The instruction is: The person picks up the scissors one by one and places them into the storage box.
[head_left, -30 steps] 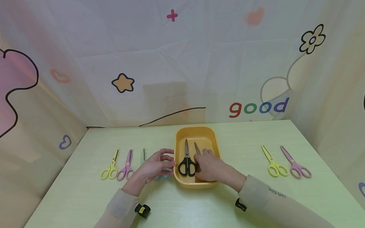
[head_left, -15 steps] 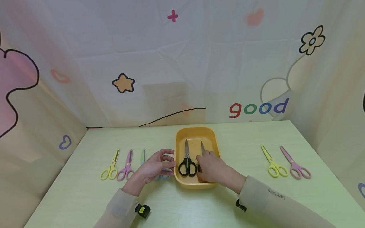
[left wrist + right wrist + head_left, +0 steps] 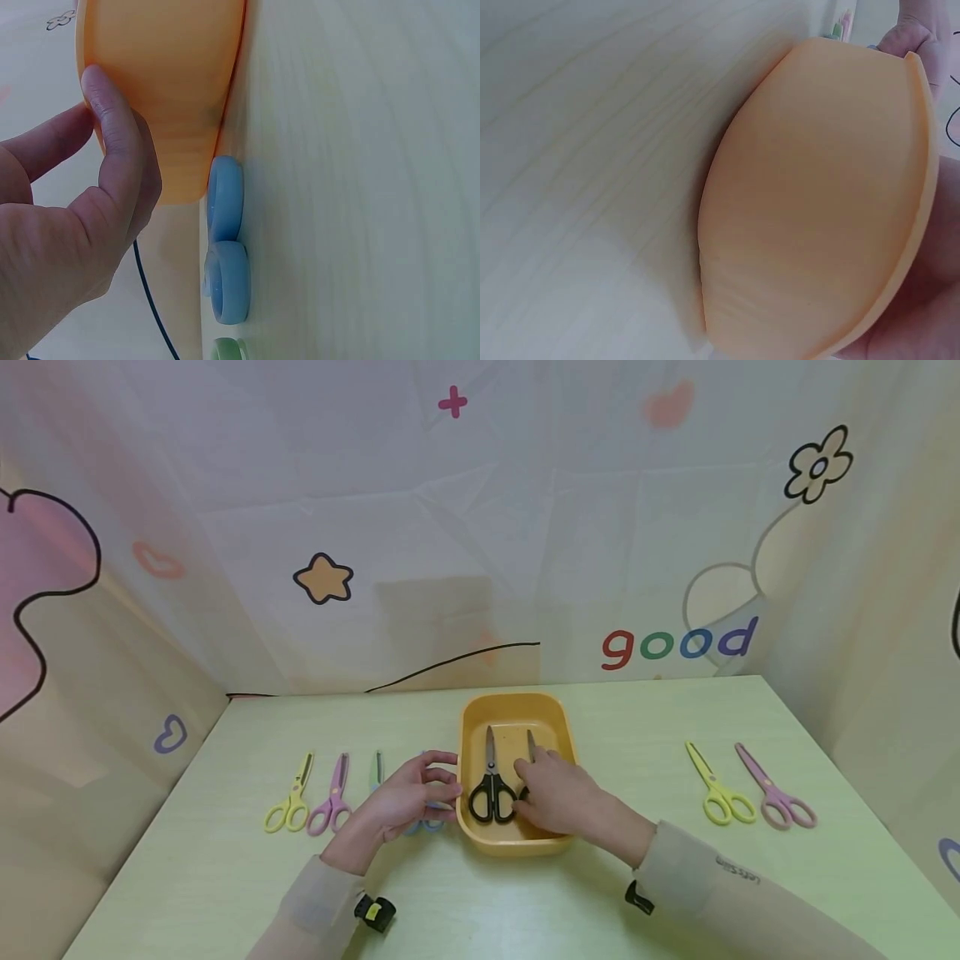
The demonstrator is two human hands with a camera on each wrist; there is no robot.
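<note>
A yellow tray (image 3: 517, 847) stands in the middle of the table. My left hand (image 3: 408, 793) pinches its left rim; in the left wrist view a finger (image 3: 112, 120) lies against the outer wall. Inside, a pair of black-handled scissors (image 3: 492, 793) lies with its blades pointing away. Beside it is a second pair of scissors (image 3: 532, 743), mostly covered by my right hand (image 3: 555, 789). The right hand's fingers and thumb are apart around the dark handle; whether they grip it is unclear. The right wrist view shows mainly the tray's outer wall (image 3: 810, 187).
Left of the tray lie yellow scissors (image 3: 297, 793), pink scissors (image 3: 337, 789), green scissors (image 3: 377, 764) and blue scissors (image 3: 229, 281), the last two partly behind my left hand. Another yellow pair (image 3: 720, 789) and pink pair (image 3: 776, 789) lie to the right. A printed curtain (image 3: 420, 527) hangs behind.
The second scissors slid right inside the tray with my right hand, then stayed put. Since then the right hand has shifted slightly up and right. The left hand and tray stay still.
</note>
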